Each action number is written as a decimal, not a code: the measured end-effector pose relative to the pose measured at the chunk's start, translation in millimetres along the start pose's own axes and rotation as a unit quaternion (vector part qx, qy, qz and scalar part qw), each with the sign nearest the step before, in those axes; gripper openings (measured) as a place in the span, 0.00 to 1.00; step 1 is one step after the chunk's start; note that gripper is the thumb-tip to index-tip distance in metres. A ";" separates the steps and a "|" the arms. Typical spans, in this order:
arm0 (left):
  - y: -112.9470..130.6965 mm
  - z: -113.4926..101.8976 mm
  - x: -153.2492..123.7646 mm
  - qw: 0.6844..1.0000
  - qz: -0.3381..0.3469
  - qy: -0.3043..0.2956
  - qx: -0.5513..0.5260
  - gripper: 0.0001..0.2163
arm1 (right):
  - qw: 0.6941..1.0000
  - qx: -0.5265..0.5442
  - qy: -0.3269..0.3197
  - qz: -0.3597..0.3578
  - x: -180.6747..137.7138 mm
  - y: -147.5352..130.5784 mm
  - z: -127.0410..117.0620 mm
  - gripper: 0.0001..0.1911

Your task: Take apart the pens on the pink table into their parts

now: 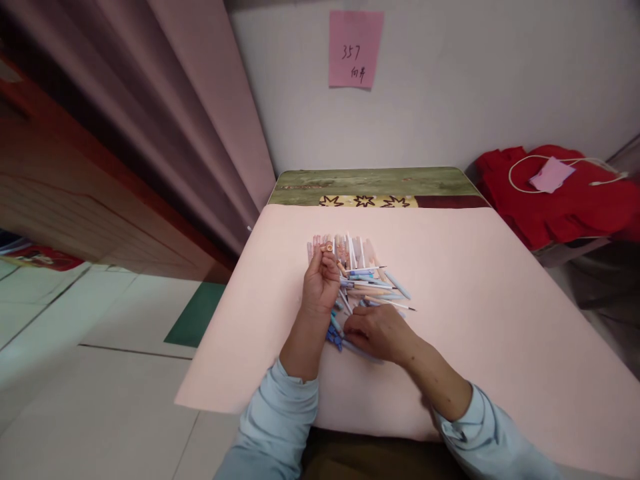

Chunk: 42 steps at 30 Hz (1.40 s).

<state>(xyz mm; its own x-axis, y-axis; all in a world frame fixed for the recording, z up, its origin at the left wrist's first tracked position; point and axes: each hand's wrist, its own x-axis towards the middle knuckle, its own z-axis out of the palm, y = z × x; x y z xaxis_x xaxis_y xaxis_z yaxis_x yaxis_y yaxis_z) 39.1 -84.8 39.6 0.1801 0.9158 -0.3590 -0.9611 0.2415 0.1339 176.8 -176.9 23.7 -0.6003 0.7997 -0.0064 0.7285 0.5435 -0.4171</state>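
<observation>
A loose pile of pens and pen parts (367,280) lies on a pale pink sheet (475,320) covering the table. My left hand (320,283) rests at the pile's left edge with its fingers curled round a small piece, seemingly a pen cap or barrel. My right hand (377,330) lies palm down at the near end of the pile, fingers closed over several blue pens (334,333). A row of clear pen barrels (345,248) lies side by side at the pile's far end.
Beyond the pink sheet shows a green patterned tablecloth (373,183). A pink note (355,48) hangs on the wall. A red cloth (560,197) with a white cable and a pink paper lies to the right. A curtain (200,113) hangs at left, tiled floor below.
</observation>
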 end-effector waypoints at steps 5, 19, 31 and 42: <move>0.2 1.4 -1.4 1.000 -0.003 0.006 -0.001 0.13 | 1.000 0.003 0.011 -0.002 -0.7 -0.3 1.6 0.07; -0.6 0.0 1.2 1.000 0.010 0.010 0.004 0.11 | 1.000 -0.003 0.024 0.012 1.1 -1.4 4.8 0.06; -1.5 6.3 -6.6 1.000 0.004 0.019 -0.002 0.11 | 0.983 -0.038 0.157 0.087 0.1 5.1 9.9 0.09; -5.5 2.7 -2.6 0.999 0.002 0.029 0.022 0.13 | 0.975 -0.089 0.198 0.052 6.4 -0.3 18.9 0.09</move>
<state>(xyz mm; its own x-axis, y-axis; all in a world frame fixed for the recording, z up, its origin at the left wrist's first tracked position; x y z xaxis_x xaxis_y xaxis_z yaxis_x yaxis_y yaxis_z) 44.4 -87.6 42.2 0.1617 0.8971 -0.4112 -0.9517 0.2519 0.1755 166.4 -176.7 6.7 -0.3725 0.8691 0.3253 0.8454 0.4624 -0.2673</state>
